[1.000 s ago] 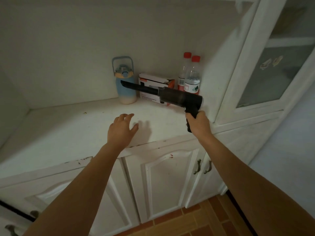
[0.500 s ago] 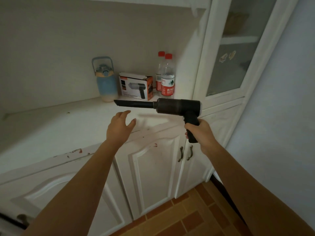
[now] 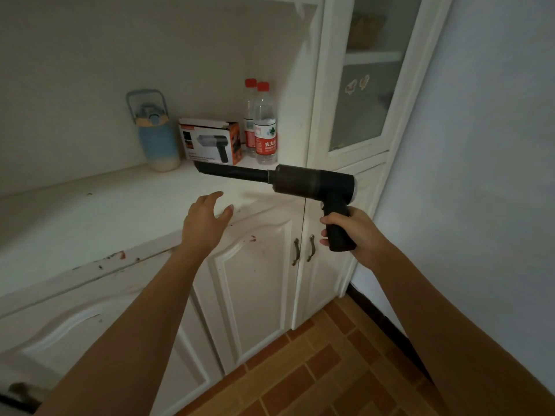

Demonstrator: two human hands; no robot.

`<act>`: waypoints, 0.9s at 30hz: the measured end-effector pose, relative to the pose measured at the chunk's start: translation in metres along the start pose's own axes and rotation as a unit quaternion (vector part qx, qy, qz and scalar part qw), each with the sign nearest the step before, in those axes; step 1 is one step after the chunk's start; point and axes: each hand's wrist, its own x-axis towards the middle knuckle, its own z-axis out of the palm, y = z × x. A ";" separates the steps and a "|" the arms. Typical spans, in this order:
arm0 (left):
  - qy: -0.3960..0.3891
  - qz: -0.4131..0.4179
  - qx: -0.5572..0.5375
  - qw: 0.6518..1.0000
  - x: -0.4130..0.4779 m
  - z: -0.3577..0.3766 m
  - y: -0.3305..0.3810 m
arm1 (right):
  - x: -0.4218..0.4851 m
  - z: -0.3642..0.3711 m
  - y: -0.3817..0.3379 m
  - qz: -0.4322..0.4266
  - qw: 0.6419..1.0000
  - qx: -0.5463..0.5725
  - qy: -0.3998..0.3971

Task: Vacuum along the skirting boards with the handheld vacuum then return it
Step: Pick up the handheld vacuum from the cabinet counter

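Note:
My right hand (image 3: pixel 357 232) grips the handle of a black handheld vacuum (image 3: pixel 303 181). Its long crevice nozzle points left, level, over the front edge of the white counter (image 3: pixel 90 217). My left hand (image 3: pixel 204 220) hovers above that front edge with relaxed, spread fingers and holds nothing. A dark skirting board (image 3: pixel 387 322) runs along the foot of the right wall, down to the brick-patterned floor (image 3: pixel 315 373).
At the back of the counter stand a blue water jug (image 3: pixel 156 136), the vacuum's orange box (image 3: pixel 210 141) and two red-capped bottles (image 3: pixel 264 124). Below are white cabinet doors with metal handles (image 3: pixel 303 250). A tall glass-door cabinet (image 3: pixel 363 85) stands right.
My right hand has drawn the vacuum back from the counter and lowered it toward the cabinet doors. The view has swung right. My left hand stays open by the counter's edge.

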 end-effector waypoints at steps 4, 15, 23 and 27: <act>-0.014 0.019 -0.017 1.000 -0.013 0.007 0.001 | -0.017 -0.005 0.007 -0.013 1.000 0.014 0.018; -0.023 0.026 -0.044 0.998 -0.044 0.011 0.005 | -0.051 -0.032 0.022 0.036 0.994 0.098 -0.038; -0.001 0.020 -0.017 1.000 -0.092 0.006 0.022 | -0.080 -0.055 0.021 0.048 0.990 0.128 -0.042; -0.002 0.028 0.031 0.999 -0.141 0.004 0.031 | -0.109 -0.073 0.025 0.059 0.990 0.121 -0.049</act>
